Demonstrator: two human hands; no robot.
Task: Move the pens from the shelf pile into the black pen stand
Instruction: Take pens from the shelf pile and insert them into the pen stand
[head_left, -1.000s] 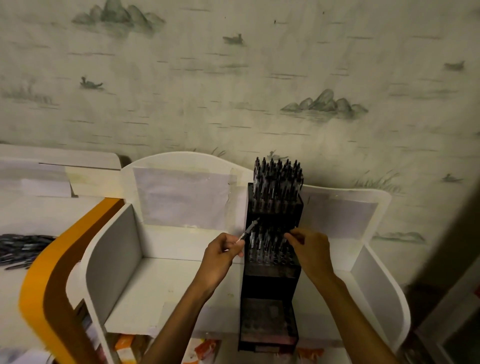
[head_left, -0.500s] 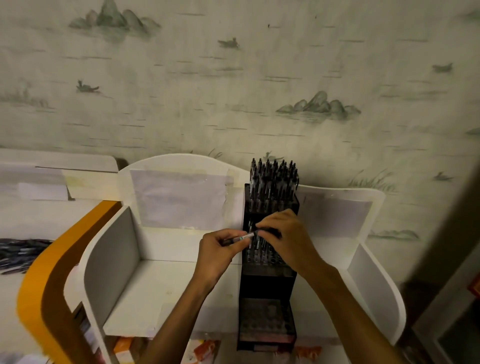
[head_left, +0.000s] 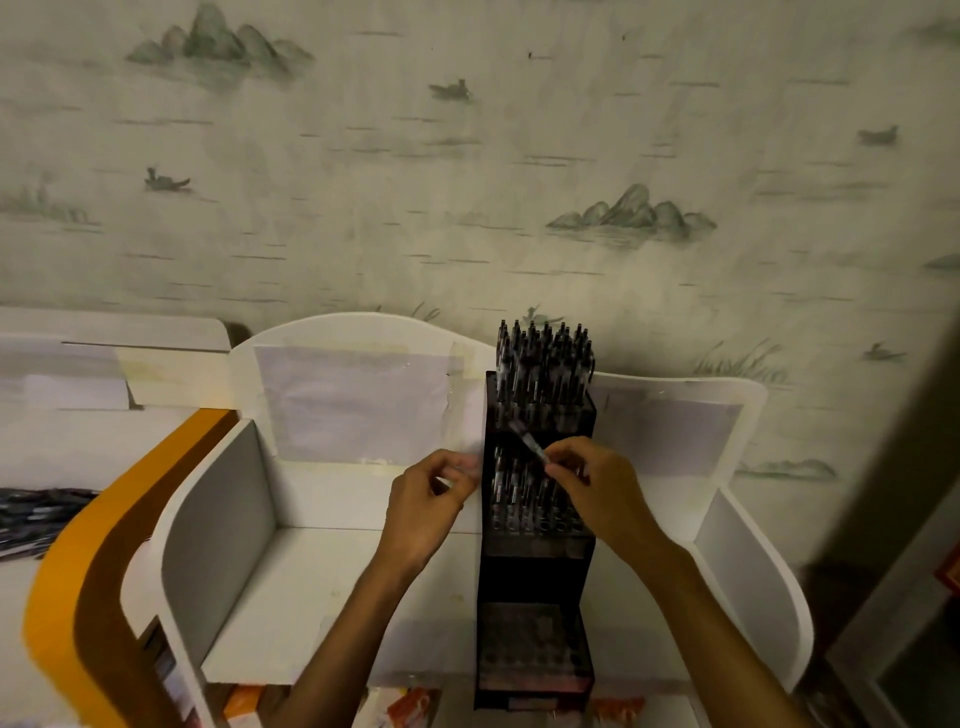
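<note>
Now right hand (head_left: 597, 488) fingers pinch a pen (head_left: 530, 444) over the black pen stand (head_left: 537, 577)'s middle tier; left hand (head_left: 431, 506) beside it, fingers loosely curled, holding nothing.

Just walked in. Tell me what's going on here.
A person is filling a black pen stand on a white shelf unit. The right hand pinches a pen over the stand's middle tier. The left hand hovers beside it, apparently holding nothing. More pens lie piled at far left.
</note>
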